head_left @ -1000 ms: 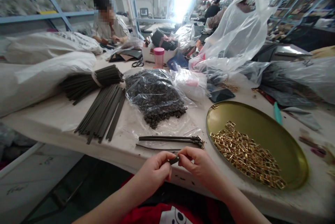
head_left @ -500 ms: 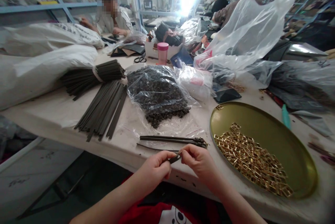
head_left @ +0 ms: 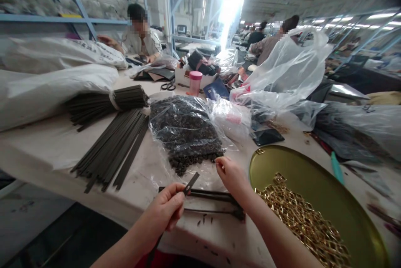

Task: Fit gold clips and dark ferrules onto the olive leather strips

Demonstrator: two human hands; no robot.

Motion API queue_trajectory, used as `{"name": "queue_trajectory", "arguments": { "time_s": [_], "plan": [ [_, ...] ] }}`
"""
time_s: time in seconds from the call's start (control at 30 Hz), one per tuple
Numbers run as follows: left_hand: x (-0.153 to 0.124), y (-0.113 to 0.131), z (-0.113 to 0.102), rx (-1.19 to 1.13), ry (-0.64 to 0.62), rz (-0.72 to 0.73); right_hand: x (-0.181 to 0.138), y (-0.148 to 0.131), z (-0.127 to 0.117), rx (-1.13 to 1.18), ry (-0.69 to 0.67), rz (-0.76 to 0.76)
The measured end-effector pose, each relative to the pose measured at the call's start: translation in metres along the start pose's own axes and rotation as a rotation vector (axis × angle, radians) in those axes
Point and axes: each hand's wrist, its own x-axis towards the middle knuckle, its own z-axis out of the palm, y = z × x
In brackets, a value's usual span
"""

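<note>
My left hand grips a dark strap with a small slot near its end; the strap's tail hangs below the hand toward my lap. At the edge of a pile of small dark loops, my right hand has its fingertips pinched together, and whatever is between them is too small to make out. The loops spill from a clear plastic bag. Beneath my hands, a few finished-looking dark straps lie across the table, partly covered by my right forearm.
A gold oval tray of gold metal buckles stands on the right. Bundled dark straps and loose straps lie left. Farther back are scissors, a pink-lidded jar, plastic bags and a seated person.
My hands have separated. The left moved left with the strap, its slotted end now pointing up; the right left the strap and reached forward to the loops. The view has tilted upward.
</note>
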Motion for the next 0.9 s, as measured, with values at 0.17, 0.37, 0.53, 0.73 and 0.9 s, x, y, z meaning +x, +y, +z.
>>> {"name": "queue_trajectory", "arguments": {
  "time_s": [0.17,0.37,0.53,0.73,0.9],
  "plan": [
    [0.004,0.004,0.006,-0.003,0.011,-0.007,0.027,0.008,0.022,-0.065,0.010,0.013],
    [0.005,-0.003,0.008,0.014,-0.035,0.028,0.017,0.002,0.018,0.044,0.032,0.018],
    [-0.006,-0.005,0.014,0.059,-0.056,0.078,-0.028,-0.010,0.000,0.605,-0.040,0.137],
    [-0.021,-0.001,0.035,0.185,-0.071,0.163,-0.075,-0.032,-0.021,1.679,-0.118,0.459],
    [-0.028,-0.006,0.040,0.280,-0.084,0.228,-0.087,-0.039,-0.025,1.828,-0.093,0.551]
  ]
}}
